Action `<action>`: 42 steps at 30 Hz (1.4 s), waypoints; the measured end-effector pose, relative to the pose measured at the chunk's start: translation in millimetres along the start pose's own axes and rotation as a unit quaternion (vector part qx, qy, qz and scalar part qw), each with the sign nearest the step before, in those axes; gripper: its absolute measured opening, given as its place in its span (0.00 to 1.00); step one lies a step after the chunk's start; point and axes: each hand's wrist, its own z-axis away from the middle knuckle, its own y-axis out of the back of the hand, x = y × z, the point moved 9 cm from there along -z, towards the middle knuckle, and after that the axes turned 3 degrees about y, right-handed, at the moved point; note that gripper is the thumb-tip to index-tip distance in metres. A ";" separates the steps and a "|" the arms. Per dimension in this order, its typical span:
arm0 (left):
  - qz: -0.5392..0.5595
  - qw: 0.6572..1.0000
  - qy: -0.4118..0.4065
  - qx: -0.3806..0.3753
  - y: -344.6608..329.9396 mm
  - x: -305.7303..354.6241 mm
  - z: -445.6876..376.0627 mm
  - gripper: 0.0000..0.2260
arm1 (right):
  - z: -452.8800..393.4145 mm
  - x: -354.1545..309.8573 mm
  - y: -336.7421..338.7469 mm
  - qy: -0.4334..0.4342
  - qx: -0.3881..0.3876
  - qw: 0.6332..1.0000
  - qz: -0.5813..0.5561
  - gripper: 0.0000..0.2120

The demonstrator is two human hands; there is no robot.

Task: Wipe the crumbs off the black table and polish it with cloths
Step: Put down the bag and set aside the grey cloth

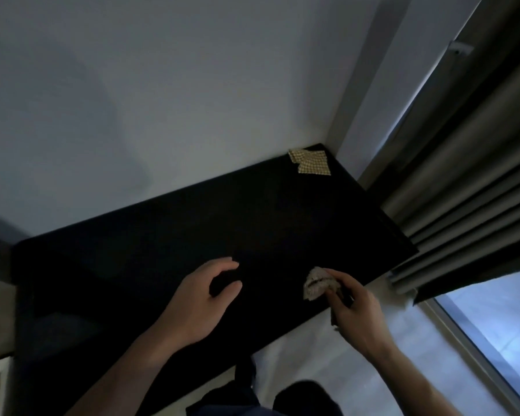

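Note:
The black table [192,235] stands against a white wall and fills the middle of the head view. My right hand [354,310] pinches a crumpled pale cloth [317,283] near the table's front right edge. Over the table's front middle, my left hand [204,298] has its fingers loosely curled and nothing in it. A second cloth, yellow and checked [311,162], lies flat in the far right corner of the table. No crumbs are visible on the dark surface.
Grey curtains [463,190] hang close along the table's right edge, with a bright window [493,319] below them. The white wall [162,100] borders the table's far side. Pale floor [357,370] lies in front of the table.

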 end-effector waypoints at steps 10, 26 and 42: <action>0.017 0.997 0.061 0.046 -30.5 43.5 -100.5 0.18 | -148.1 52.6 47.6 0.016 -0.029 0.999 0.028 0.18; 0.171 0.922 0.275 0.212 -86.3 28.4 -172.5 0.12 | -460.1 148.5 71.3 -0.021 -0.158 0.976 0.150 0.18; 0.162 0.916 0.303 0.210 -86.8 36.6 -242.6 0.12 | -568.4 162.5 40.7 0.078 -0.207 0.929 0.298 0.11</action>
